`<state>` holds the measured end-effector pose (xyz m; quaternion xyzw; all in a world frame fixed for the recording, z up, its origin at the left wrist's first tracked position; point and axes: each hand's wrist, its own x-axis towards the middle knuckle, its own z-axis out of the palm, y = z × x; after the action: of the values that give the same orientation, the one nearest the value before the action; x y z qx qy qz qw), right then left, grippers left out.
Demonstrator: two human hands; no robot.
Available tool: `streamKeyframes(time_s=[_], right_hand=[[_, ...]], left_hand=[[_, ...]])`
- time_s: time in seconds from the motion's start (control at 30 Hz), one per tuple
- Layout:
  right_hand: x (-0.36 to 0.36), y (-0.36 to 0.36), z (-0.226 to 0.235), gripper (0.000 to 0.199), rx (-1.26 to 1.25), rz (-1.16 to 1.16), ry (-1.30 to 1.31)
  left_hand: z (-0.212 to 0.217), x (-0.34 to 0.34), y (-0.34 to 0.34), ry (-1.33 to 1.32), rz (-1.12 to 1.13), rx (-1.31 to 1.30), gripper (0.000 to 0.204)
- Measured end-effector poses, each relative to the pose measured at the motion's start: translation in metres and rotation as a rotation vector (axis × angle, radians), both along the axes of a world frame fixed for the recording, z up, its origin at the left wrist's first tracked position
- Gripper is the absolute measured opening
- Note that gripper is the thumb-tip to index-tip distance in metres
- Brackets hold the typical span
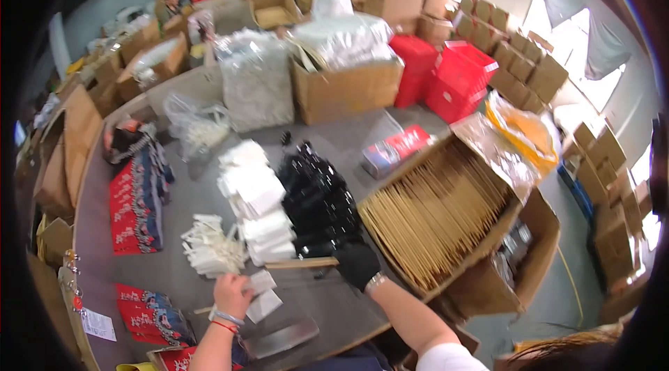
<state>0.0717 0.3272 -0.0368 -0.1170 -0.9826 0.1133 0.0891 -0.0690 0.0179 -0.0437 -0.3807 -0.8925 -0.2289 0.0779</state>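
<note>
- My left hand (232, 296) rests low on the grey table (202, 197), fingers curled down onto small white paper packets (262, 294), pinning them flat so they stay stacked.
- My right hand (357, 264), in a black glove, is closed around the end of a thin wooden stick (300, 264) that lies level across the table toward the left hand; I judge the grip sits at the end so the rest stays free.
- The open cardboard box (446, 212) of matching sticks sits just beside that hand, tilted toward me for easy reach.
- White packet stacks (252, 200), black pieces (317, 197) and white plastic utensils (212, 245) lie in rows ahead.
- Red printed sleeves (134, 207) wait at far left.
</note>
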Motion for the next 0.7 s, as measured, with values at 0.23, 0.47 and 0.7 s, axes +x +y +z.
streamKeyframes(time_s=[0.23, 0.47, 0.7], right_hand=[[0.013, 0.003, 0.005, 0.012, 0.052, 0.068, 0.043], [0.005, 0.007, 0.01, 0.015, 0.055, 0.098, 0.073], [0.001, 0.008, 0.012, 0.012, 0.114, 0.133, -0.012]], left_hand=[[-0.016, 0.003, 0.0, -0.119, 0.022, -0.024, 0.031], [-0.014, 0.002, 0.003, -0.126, 0.028, 0.053, 0.028], [-0.005, 0.001, 0.003, -0.338, 0.022, 0.102, 0.025]])
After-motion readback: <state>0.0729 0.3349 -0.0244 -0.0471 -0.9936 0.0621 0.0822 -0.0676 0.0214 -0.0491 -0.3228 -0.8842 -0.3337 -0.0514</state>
